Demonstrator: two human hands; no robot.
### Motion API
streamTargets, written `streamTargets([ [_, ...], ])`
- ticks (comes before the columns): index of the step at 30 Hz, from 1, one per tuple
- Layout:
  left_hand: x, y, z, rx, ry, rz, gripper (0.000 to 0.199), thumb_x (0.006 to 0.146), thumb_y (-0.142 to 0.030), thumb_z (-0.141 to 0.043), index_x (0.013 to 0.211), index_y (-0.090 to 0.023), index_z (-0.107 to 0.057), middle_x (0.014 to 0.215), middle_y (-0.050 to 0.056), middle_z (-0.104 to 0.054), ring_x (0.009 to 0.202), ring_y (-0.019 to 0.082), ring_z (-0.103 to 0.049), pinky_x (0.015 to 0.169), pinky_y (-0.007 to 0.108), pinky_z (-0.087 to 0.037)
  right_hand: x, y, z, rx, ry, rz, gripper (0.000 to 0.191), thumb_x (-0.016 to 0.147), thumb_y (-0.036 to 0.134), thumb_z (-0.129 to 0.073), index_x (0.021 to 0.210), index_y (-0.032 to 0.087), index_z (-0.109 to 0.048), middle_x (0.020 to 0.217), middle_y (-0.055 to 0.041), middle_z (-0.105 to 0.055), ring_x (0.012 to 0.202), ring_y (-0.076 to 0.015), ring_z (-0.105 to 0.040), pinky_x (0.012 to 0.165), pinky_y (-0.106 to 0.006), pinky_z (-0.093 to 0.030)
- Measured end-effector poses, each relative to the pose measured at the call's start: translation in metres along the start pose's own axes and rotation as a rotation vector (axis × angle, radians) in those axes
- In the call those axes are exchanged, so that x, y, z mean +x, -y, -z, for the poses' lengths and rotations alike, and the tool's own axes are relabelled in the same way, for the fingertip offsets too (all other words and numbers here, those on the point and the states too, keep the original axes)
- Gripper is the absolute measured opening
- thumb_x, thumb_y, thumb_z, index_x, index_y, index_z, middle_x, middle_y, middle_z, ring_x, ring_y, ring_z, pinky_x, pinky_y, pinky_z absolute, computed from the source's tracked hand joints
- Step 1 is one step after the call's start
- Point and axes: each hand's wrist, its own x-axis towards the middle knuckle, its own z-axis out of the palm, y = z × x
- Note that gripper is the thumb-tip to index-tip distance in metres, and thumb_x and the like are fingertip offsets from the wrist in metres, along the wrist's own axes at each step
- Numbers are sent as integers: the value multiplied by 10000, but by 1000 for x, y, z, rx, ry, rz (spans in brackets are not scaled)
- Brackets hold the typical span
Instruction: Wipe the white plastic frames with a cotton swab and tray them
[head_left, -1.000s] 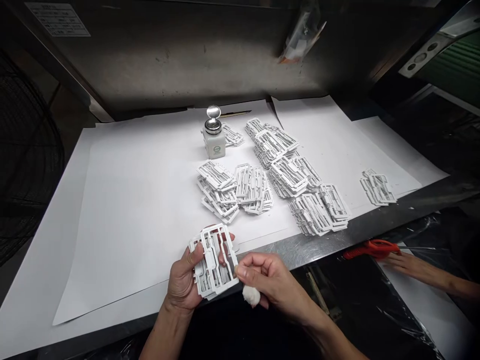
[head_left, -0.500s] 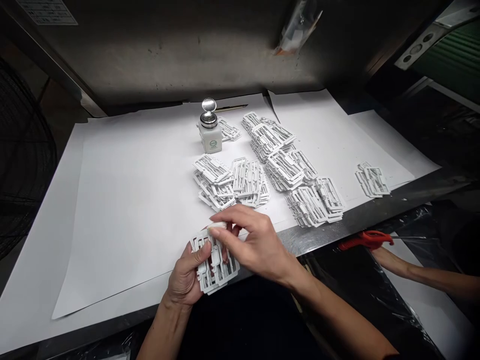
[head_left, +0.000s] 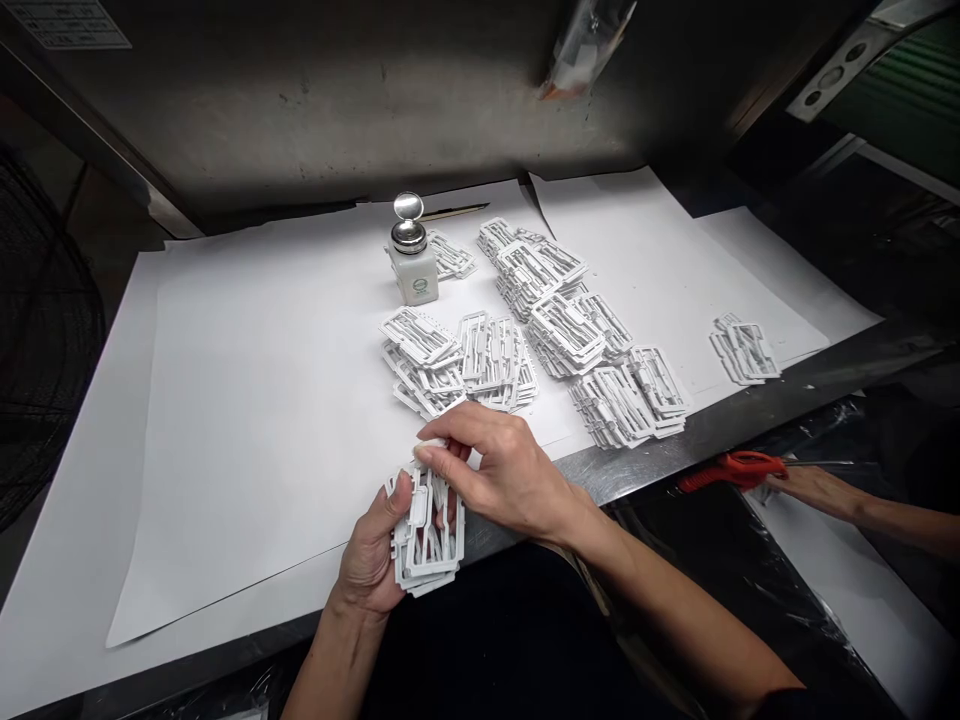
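Observation:
My left hand (head_left: 373, 555) is closed round a small stack of white plastic frames (head_left: 429, 570) with slotted openings, held upright near the table's front edge. Its thumb presses on the front face. My right hand (head_left: 510, 470) comes over from the right and pinches the top edge of the frames between thumb and index finger; its other fingers are partly hidden behind them. Just beyond my hands lie two loose piles of the same frames, a left pile (head_left: 420, 350) and a right pile (head_left: 495, 360).
A pump bottle (head_left: 415, 265) with its metal lid up stands behind the piles, near a thin pointed tool (head_left: 454, 211). More stacks (head_left: 570, 330) run diagonally rightward, with a small pile (head_left: 746, 350) far right. White paper (head_left: 247, 400) covers the table. Another person's hand (head_left: 814, 490) is by a red-handled tool (head_left: 739, 470).
The held frames have turned and shifted, so a different face arrangement shows, and my left thumb has moved up slightly. My right hand keeps its pinch. The other person's hand has moved right.

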Motion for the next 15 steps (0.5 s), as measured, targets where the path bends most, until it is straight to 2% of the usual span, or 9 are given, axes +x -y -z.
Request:
streamTargets([
  [4, 0, 1, -1, -16, -15, -6, 240, 764, -269, -629, 954, -122, -644, 769, 82, -689, 786, 252, -667, 689, 328, -551, 0, 2, 1, 58, -15, -78, 130, 844, 204, -556, 913, 139, -646, 815, -37, -623, 725, -120, -564, 688, -227, -452],
  [7, 0, 1, -1, -10, -27, -7, 239, 787, -259, -599, 986, -132, -639, 757, 76, -691, 750, 238, -671, 670, 316, -552, 0, 3, 3, 11, 29, -40, 115, 831, 183, -561, 891, 142, -649, 809, -37, -625, 712, -122, -559, 670, -230, -449],
  [9, -1, 1, 1, 17, -33, 6, 219, 783, -271, -603, 936, -121, -651, 695, 71, -684, 672, 225, -671, 635, 310, -555, 1, 0, 6, -36, 23, -36, 115, 827, 168, -557, 892, 142, -648, 821, -41, -628, 710, -126, -557, 665, -233, -445],
  [12, -2, 1, 1, 57, -40, 39, 225, 771, -314, -613, 841, -105, -661, 613, 68, -666, 561, 213, -654, 583, 316, -554, 2, -3, 9, -27, -42, -111, 129, 836, 186, -551, 924, 149, -637, 832, -34, -624, 692, -119, -556, 673, -234, -446],
  [15, -2, 0, -2, 61, -24, 37, 225, 776, -317, -605, 809, -103, -665, 584, 63, -656, 544, 209, -648, 586, 322, -554, 0, -4, 11, 40, -50, -130, 147, 839, 213, -554, 961, 149, -608, 813, -17, -613, 665, -105, -546, 677, -226, -447],
])
